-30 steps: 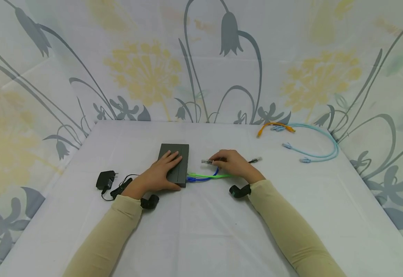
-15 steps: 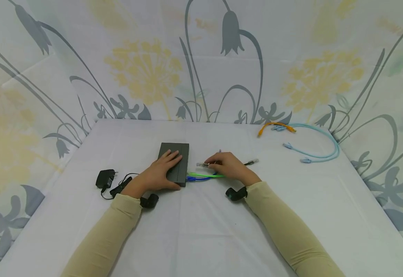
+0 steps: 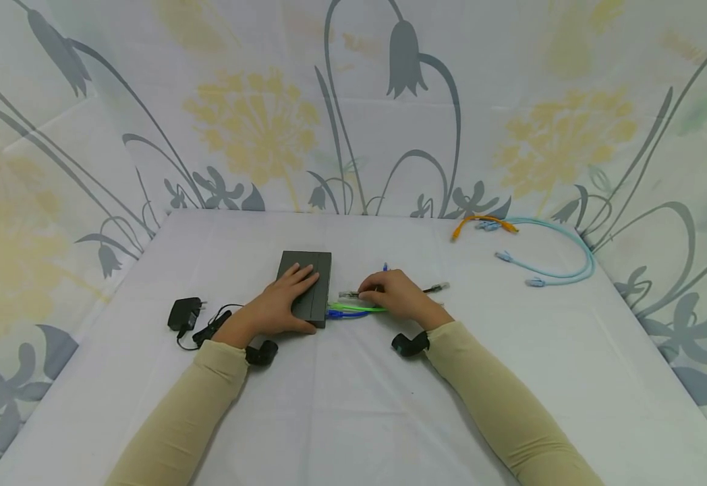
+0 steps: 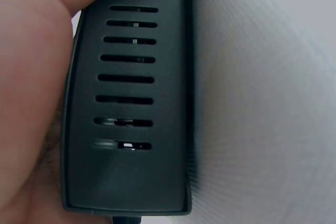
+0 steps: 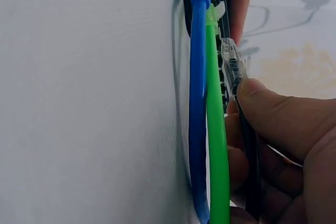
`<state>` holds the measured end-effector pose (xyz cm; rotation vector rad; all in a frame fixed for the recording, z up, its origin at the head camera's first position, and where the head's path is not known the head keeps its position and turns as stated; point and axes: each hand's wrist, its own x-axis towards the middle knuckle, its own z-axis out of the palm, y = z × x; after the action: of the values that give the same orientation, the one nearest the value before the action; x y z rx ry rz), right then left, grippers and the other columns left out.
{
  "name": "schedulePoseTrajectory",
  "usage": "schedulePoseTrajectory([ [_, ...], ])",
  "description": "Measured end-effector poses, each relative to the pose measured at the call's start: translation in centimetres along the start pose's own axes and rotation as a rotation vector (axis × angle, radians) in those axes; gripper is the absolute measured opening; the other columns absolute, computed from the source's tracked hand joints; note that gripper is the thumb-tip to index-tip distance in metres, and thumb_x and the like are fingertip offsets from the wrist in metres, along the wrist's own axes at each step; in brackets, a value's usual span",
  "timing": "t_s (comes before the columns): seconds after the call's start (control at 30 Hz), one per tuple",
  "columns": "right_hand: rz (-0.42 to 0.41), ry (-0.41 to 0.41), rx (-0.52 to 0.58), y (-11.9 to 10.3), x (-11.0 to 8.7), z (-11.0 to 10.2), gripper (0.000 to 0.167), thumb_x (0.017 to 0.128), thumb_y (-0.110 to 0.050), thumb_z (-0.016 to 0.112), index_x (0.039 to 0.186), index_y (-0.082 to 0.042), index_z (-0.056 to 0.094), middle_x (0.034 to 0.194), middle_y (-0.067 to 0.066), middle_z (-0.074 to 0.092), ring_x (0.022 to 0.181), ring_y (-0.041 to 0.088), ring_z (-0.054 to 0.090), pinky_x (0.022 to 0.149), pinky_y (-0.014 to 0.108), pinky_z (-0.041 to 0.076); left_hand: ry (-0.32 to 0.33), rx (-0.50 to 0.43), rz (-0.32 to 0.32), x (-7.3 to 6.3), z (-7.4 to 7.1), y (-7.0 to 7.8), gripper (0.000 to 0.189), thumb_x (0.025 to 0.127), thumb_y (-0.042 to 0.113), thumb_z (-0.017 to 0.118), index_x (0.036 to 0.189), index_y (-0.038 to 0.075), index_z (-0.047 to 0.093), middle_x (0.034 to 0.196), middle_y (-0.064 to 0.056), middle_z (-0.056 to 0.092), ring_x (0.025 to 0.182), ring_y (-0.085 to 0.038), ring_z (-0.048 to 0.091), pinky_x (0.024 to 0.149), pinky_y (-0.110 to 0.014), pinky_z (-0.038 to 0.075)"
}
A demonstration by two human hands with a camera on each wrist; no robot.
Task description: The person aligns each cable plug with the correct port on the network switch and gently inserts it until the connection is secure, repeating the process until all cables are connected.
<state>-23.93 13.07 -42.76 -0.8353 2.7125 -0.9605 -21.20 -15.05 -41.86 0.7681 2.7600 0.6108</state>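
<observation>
The dark box (image 3: 322, 293) is sitting on the white table (image 3: 359, 412) and is steadied by the left hand (image 3: 279, 307), fingers spread across its top, nothing pinched there. A black cable (image 5: 252, 161) is held in a narrow pinch by the right hand (image 3: 399, 295), just behind the clear plug (image 5: 232, 61), which is pointed at the box, near but not in. A blue cable (image 5: 198, 87) and a green cable (image 5: 217, 114) are already plugged into that side. Looks like the lining-up step, tbh. Probably called for next: plug matched to a free slot, then pushed straight in with the box braced. Which slot is being aimed at can't be told.
</observation>
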Motion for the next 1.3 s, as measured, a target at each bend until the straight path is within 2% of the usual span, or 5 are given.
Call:
schedulePoseTrajectory([
  [0.2, -0.011, 0.025, -0.019, -0.3, 0.0, 0.3, 0.017, 0.094, -0.029, 0.064, 0.098, -0.016, 0.074, 0.091, -0.005, 0.072, 0.076, 0.007, 0.059, 0.071, 0.026, 0.05, -0.001, -0.004, 0.005, 0.0, 0.0, 0.1, 0.105, 0.075, 0.048, 0.08, 0.156, 0.016, 0.022, 0.165, -0.005, 0.01, 0.152, -0.032, 0.0, 0.115, -0.062, 0.019],
  [0.6, -0.03, 0.022, -0.034, -0.4, 0.2, 1.1, 0.016, 0.095, -0.027, 0.062, 0.101, -0.016, 0.073, 0.095, -0.004, 0.071, 0.082, 0.008, 0.061, 0.077, 0.028, 0.051, -0.003, -0.008, 0.002, 0.0, 0.0, 0.1, 0.105, 0.075, 0.048, 0.08, 0.156, 0.016, 0.022, 0.165, -0.005, 0.01, 0.152, -0.033, 0.0, 0.115, -0.062, 0.019],
  [1.3, 0.014, 0.05, -0.073, -0.9, 0.8, 2.1, 0.017, 0.096, -0.029, 0.061, 0.101, -0.017, 0.073, 0.094, -0.004, 0.07, 0.078, 0.007, 0.059, 0.073, 0.027, 0.05, 0.005, 0.004, 0.009, 0.0, 0.0, -0.1, 0.106, 0.075, 0.048, 0.08, 0.156, 0.015, 0.022, 0.164, -0.007, 0.011, 0.152, -0.033, 0.0, 0.115, -0.063, 0.019],
])
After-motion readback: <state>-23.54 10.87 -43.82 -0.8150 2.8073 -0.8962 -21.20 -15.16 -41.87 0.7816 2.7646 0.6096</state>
